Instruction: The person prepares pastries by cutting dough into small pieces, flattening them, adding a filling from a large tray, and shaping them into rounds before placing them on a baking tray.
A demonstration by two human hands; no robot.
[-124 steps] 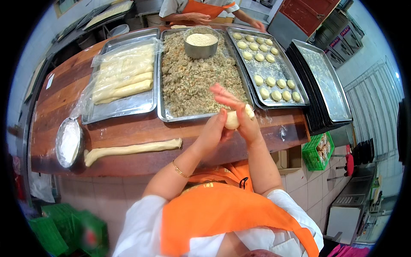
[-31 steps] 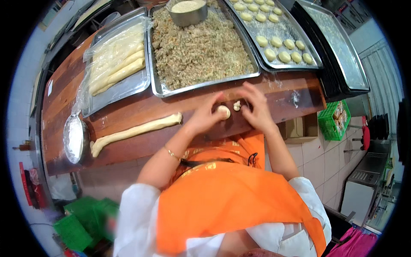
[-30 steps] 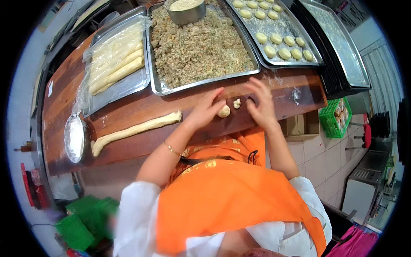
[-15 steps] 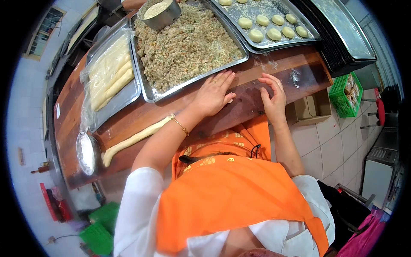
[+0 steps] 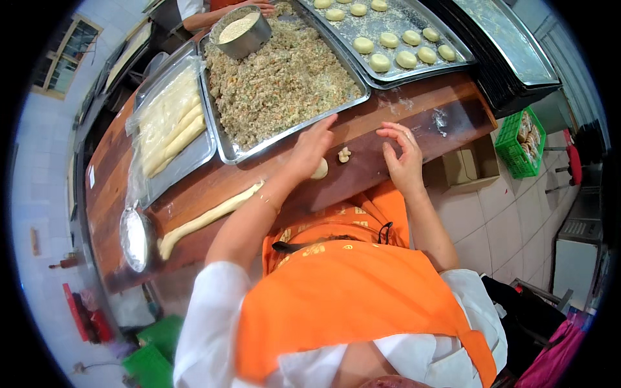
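Observation:
My left hand (image 5: 313,147) is by the front edge of the filling tray, turned on its side with fingers stretched out. A round flattened piece of dough (image 5: 319,169) lies against its palm side, partly covered. On the wood to its right sits a small knobbly lump of dough (image 5: 344,154). My right hand (image 5: 405,159) hovers over the table's near edge, fingers loosely curved, thumb apart, nothing in it. A long dough rope (image 5: 210,218) lies left of my left forearm, its far end close to the wrist.
A metal tray of minced filling (image 5: 281,84) holds a round tin (image 5: 246,31). Left is a tray of plastic-covered dough strips (image 5: 173,132); right, a tray of round dough pieces (image 5: 406,59). A flour bowl (image 5: 134,239) stands at left. Another person's arm (image 5: 210,18) shows behind.
My left hand has rolled from flat onto its side, uncovering the round dough and the small lump. My right hand has shifted slightly left. Another person's arm has appeared at the top.

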